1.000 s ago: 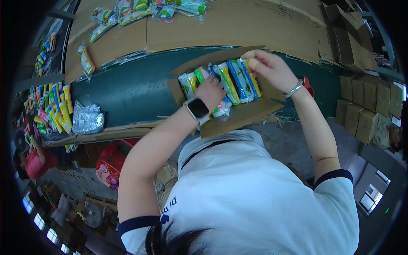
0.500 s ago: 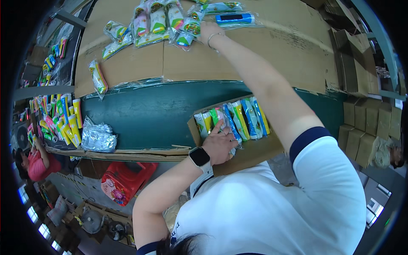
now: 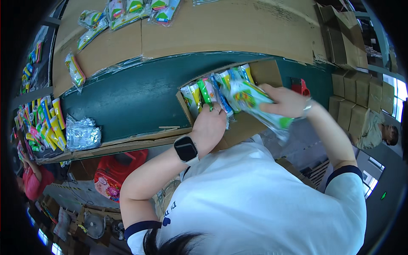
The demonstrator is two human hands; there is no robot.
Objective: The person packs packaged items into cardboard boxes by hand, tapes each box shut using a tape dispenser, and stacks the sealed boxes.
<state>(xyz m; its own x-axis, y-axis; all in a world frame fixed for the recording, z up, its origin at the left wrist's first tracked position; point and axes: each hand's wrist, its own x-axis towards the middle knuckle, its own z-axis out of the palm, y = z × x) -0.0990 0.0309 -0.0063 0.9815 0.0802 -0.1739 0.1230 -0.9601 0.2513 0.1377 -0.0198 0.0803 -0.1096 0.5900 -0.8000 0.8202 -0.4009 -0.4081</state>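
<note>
Right hand point(image 3: 284, 102) grips a green-and-white packet point(image 3: 255, 104), motion-blurred, its print unreadable. The left hand point(image 3: 209, 127) covers the lower ends of the packets standing in the cardboard box point(image 3: 272, 73). At twelve o'clock, the loose packets point(image 3: 140, 6) are cut by the frame's top edge. At nine o'clock, the stacked packets point(image 3: 42, 123) are too small to distinguish.

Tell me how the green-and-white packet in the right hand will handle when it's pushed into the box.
The packet looks floppy: its free end droops past the right hand. Its glossy film is probably slippery. It seems light, since the fingers alone carry it. The left hand steadies the upright packets in the cardboard box.
</note>
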